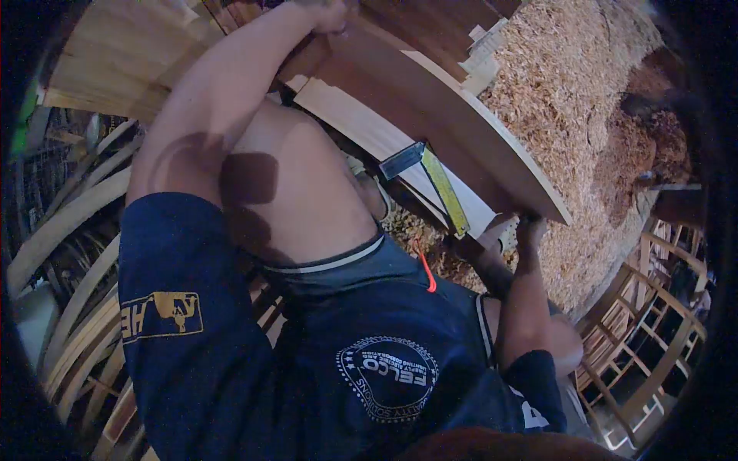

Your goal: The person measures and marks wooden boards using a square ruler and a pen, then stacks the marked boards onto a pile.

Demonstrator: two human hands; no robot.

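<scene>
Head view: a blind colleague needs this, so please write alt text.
A person's left hand and right hand are near opposite ends of a curved wooden board; a yellow-bladed try square rests across a pale plank alongside. Wood shavings spread beyond.

My feed: dark navy short-sleeved shirt (300, 384); gold boxed print (178, 313) on left sleeve (181, 246), white marking (533, 415) on right sleeve (536, 376). I read FELCO inside a round white chest emblem (388, 379). Dark shorts (400, 265), pale-striped hems (327, 265), orange-red cord (427, 273).

The top edge crops the left hand (329, 15).
</scene>
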